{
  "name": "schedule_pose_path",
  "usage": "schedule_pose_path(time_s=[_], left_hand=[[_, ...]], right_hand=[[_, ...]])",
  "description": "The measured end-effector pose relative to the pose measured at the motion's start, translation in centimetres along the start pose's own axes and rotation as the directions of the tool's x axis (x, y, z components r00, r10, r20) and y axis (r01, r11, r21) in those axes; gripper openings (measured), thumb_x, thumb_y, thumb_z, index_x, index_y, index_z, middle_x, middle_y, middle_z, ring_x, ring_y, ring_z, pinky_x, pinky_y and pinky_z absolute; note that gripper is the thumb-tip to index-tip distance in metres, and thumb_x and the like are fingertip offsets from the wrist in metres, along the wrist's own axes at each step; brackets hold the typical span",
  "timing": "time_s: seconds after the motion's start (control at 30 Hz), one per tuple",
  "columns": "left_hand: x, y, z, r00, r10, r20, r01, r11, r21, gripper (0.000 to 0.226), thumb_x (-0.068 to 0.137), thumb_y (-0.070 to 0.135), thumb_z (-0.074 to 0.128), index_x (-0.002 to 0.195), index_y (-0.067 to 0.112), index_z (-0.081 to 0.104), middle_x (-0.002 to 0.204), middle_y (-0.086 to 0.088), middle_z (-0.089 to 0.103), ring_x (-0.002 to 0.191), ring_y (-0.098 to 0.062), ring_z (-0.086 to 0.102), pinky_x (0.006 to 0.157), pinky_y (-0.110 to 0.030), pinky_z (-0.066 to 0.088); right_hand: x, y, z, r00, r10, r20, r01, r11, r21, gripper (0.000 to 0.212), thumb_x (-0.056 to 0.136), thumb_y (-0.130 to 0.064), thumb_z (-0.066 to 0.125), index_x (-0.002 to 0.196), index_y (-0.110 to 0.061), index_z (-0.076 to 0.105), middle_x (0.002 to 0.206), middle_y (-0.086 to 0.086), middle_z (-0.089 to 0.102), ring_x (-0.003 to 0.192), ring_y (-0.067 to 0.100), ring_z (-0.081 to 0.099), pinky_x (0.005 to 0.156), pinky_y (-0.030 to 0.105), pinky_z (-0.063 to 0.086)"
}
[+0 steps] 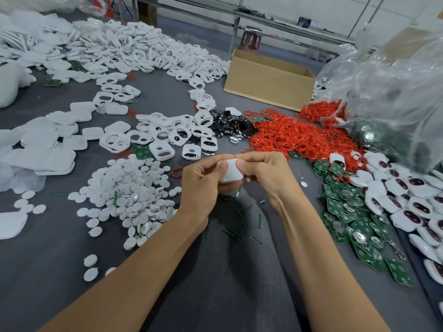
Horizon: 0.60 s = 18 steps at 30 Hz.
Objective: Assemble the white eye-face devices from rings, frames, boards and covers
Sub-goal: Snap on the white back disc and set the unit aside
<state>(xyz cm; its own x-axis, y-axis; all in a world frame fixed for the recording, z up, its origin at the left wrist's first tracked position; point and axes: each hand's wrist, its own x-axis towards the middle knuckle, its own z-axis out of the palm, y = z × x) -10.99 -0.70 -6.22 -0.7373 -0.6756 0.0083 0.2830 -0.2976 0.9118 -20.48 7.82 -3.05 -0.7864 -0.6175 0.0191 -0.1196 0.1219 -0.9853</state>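
Observation:
Both hands meet in the middle of the view around one white device (230, 172), its plain back cover towards me. My left hand (202, 185) grips its left side with the thumb on top. My right hand (266, 173) pinches its right edge, thumb pressed on the cover. A green board edge shows just below the device. White eye frames (163, 140) lie beyond the hands, red rings (292, 135) to the upper right, green boards (354, 219) to the right, and white back covers (55, 140) to the left.
A heap of small white discs (129, 188) lies left of my hands. Finished eye-face devices (407, 202) pile at the right edge. A cardboard box (268, 82) stands behind the red rings, and clear plastic bags (388, 92) bulge at upper right. Black shiny lenses (230, 125) sit mid-table.

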Motion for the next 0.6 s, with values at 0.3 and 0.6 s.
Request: schedule_pose_path(time_s=[0.3,0.6], left_hand=[[0.52,-0.33,0.01,0.998,-0.056,-0.017,0.055,0.994,-0.094,0.025,0.1,0.012,0.052,0.115,-0.005,0.061,0.09,-0.02,0.072,0.071,-0.028,0.073,0.068,-0.028,0.061],[0.26,-0.68,0.05,0.997,-0.02,0.073,0.01,0.991,0.131,0.016,0.1,0.013,0.051,0.098,0.007,0.066,0.066,-0.005,0.069,0.053,-0.012,0.06,0.052,-0.024,0.054]], right_hand=[[0.08,0.23,0.58,0.997,-0.019,0.075,0.024,0.997,-0.07,0.014,0.094,-0.01,0.059,0.097,-0.005,0.072,0.072,0.004,0.069,0.06,0.011,0.058,0.058,0.021,0.049],[0.46,0.01,-0.29,1.0,-0.021,-0.001,0.02,0.989,-0.148,0.014,0.095,-0.011,0.057,0.083,-0.01,0.065,0.061,0.003,0.058,0.048,0.009,0.05,0.048,0.019,0.041]])
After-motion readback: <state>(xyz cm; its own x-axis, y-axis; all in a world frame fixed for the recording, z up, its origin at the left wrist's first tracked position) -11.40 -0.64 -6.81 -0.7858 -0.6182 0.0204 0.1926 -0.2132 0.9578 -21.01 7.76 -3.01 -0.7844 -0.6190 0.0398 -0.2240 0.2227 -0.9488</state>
